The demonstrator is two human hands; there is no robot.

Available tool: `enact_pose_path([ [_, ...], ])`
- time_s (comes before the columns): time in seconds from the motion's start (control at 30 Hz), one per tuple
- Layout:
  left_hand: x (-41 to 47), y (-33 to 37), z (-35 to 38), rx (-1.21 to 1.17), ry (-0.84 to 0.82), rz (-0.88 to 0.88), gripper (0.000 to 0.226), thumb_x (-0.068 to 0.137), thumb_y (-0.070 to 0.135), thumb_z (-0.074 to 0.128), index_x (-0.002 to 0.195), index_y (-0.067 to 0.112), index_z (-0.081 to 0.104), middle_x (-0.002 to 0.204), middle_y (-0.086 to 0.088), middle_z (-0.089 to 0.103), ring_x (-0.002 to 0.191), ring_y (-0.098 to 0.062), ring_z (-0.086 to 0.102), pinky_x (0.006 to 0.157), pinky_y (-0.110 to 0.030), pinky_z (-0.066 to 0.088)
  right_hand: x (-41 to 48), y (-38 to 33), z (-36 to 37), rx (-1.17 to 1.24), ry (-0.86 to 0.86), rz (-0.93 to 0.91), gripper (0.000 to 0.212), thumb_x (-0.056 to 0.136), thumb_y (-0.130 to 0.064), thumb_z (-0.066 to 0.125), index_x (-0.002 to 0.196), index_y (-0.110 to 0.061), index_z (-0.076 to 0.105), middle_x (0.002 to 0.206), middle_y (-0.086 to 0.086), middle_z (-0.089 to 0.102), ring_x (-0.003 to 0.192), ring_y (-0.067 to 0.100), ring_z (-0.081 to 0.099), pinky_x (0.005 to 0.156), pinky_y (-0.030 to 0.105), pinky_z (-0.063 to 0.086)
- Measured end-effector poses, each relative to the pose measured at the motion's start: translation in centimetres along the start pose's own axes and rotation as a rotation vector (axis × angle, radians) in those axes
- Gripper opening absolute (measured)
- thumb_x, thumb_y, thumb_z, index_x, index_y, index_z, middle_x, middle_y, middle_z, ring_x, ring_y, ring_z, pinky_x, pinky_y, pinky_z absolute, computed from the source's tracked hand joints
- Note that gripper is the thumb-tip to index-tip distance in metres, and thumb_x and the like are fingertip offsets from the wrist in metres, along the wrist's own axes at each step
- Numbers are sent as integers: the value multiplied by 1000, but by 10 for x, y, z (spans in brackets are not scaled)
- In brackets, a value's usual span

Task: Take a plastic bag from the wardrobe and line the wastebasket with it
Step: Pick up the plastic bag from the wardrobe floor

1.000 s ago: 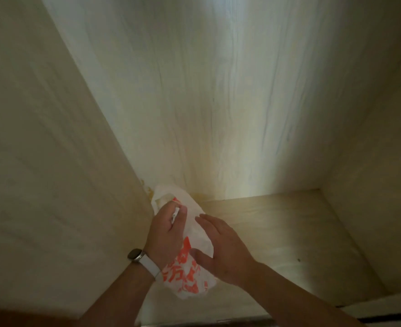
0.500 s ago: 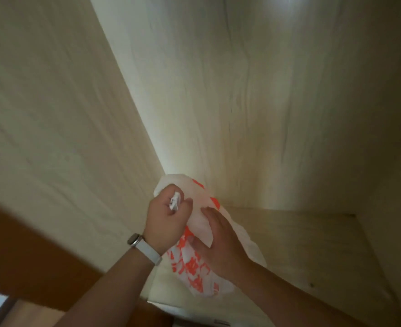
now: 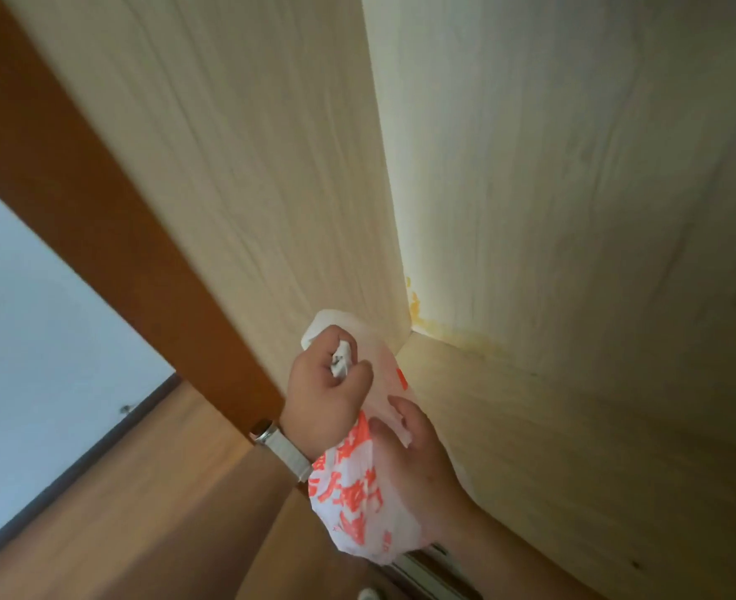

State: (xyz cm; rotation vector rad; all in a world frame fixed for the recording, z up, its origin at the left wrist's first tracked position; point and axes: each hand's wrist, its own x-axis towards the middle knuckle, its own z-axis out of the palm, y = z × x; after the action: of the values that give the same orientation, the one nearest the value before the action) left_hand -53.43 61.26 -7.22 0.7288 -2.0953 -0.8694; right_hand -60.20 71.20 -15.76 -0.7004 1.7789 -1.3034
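Observation:
A white plastic bag with orange-red print hangs at the front left corner of the pale wooden wardrobe. My left hand, with a white watch on its wrist, is closed around the bunched top of the bag. My right hand presses against the bag's right side, thumb on the plastic. The lower half of the bag hangs past the wardrobe's front edge, above the floor. No wastebasket is in view.
The wardrobe's brown side panel edge runs diagonally at the left. Beyond it are a white wall with a dark skirting board and a wooden floor. The wardrobe's bottom shelf stretches to the right.
Both hands have drawn the bag from the back corner toward the wardrobe's front edge. The view has swung left, so the brown panel, wall and floor now show.

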Motion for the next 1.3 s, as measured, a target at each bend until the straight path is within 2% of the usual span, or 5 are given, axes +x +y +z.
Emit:
enact_pose_path([
  [0.53, -97, -70, -122, 99, 154, -224, 23, 81, 39, 39, 67, 25, 50, 65, 11, 52, 60, -11, 48, 55, -22, 39, -17, 7, 124, -180, -519, 8, 56, 78, -72, 44, 127, -46, 42, 134, -17, 51, 125, 10, 51, 107, 42, 46],
  [0.6, -111, -85, -149, 107, 167, -240, 27, 85, 39, 36, 67, 24, 51, 66, 8, 52, 60, -11, 47, 55, -30, 39, -19, 6, 153, -188, -581, 4, 47, 87, -66, 49, 127, -43, 44, 124, -23, 47, 127, 11, 49, 108, 41, 45],
  [0.7, -117, -98, -177, 142, 207, -310, 27, 86, 39, 34, 69, 29, 52, 66, 14, 53, 61, -8, 49, 56, -19, 38, -16, 5, 185, -198, -647, 1, 31, 97, -56, 50, 124, -44, 44, 124, -22, 48, 123, 10, 50, 104, 36, 45],
  [0.97, -116, -132, -257, 277, 277, -339, 25, 95, 21, 49, 110, 20, 69, 78, 15, 55, 76, 2, 54, 66, -7, 38, 8, -18, 270, -219, -801, 0, 67, 70, -91, 50, 124, -51, 48, 123, -15, 64, 109, 9, 65, 95, 43, 55],
  [1.3, -125, -202, -381, 369, 429, -494, 20, 98, 17, 51, 90, 25, 68, 80, 18, 66, 76, 8, 58, 63, -6, 41, 30, -61, 401, -336, -871, -81, 50, 82, -78, 47, 124, -52, 44, 126, -15, 58, 110, 11, 62, 94, 41, 56],
])
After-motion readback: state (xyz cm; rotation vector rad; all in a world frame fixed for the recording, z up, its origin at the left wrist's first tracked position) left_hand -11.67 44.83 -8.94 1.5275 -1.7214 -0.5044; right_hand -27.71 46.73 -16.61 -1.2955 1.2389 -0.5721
